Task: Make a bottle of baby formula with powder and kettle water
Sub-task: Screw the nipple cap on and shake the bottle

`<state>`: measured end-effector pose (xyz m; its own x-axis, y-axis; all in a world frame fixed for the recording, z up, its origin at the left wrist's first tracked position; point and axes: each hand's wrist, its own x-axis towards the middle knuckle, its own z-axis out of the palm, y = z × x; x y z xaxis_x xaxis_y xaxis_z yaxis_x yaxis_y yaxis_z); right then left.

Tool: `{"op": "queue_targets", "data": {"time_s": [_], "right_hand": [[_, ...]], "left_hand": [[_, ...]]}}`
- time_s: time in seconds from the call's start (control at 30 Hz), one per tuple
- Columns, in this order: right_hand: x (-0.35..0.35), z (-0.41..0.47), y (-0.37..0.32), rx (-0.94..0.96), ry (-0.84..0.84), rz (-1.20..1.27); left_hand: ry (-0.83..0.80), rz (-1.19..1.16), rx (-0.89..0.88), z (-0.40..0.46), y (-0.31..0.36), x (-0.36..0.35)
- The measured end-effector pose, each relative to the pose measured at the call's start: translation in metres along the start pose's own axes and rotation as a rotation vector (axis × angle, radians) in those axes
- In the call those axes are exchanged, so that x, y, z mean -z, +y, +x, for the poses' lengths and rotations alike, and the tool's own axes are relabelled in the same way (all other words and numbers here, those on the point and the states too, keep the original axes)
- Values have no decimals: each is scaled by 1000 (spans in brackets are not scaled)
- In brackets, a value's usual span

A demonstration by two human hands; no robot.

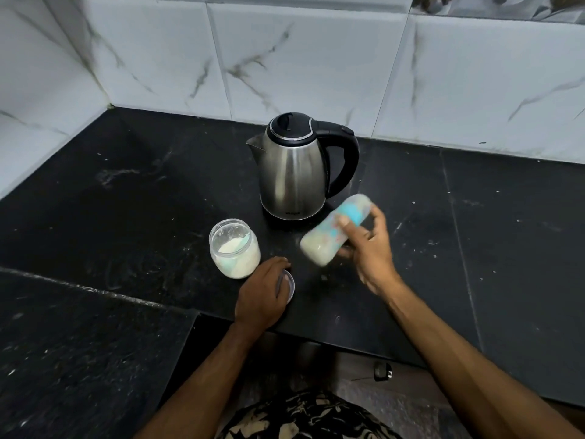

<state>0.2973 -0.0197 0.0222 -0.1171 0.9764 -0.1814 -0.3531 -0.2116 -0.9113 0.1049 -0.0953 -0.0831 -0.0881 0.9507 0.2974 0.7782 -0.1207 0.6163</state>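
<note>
Blurred bottle (336, 230) in right hand's (371, 248) grip, long axis slanting up-right (left hand (261, 294) curled over lid (287, 285)).

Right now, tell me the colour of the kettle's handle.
Black, matching its lid; the kettle body is brushed steel. The handle shows best in the head view.

A black stone bench (133, 191) fills a corner, its surface dusted with pale specks and smears. Behind and to the left rise walls of large white tiles (310, 64) veined in grey, with dark grout lines. A lower black ledge (79, 337) steps forward at the left
</note>
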Motion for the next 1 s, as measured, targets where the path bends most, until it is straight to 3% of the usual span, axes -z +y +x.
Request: {"op": "queue_targets", "data": {"time_s": [0.1,0.27,0.47,0.53,0.63,0.67,0.8,0.87,1.0], "right_hand": [[1,1,0,6,9,34],[-3,-22,10,-81,-350,-345],[-3,13,-2,29,75,109],[-5,4,2,-9,-7,29],[-6,-18,11,-75,-311,-270],[-5,-17,12,-59,-327,-290],[-5,6,1,10,5,35],[-3,11,4,21,60,107],[-4,-14,12,-45,-277,-269]], "left_hand": [[-3,2,9,0,0,-1],[-65,15,-1,1,-11,-5],[13,-11,-3,1,-3,-3],[8,-8,-19,1,-4,-3],[-50,-9,-19,1,-8,-4],[-61,-8,-6,1,-9,-4],[6,-9,-1,0,-6,-4],[9,-13,2,1,-3,-3],[-56,-4,-5,0,-9,-4]]}}
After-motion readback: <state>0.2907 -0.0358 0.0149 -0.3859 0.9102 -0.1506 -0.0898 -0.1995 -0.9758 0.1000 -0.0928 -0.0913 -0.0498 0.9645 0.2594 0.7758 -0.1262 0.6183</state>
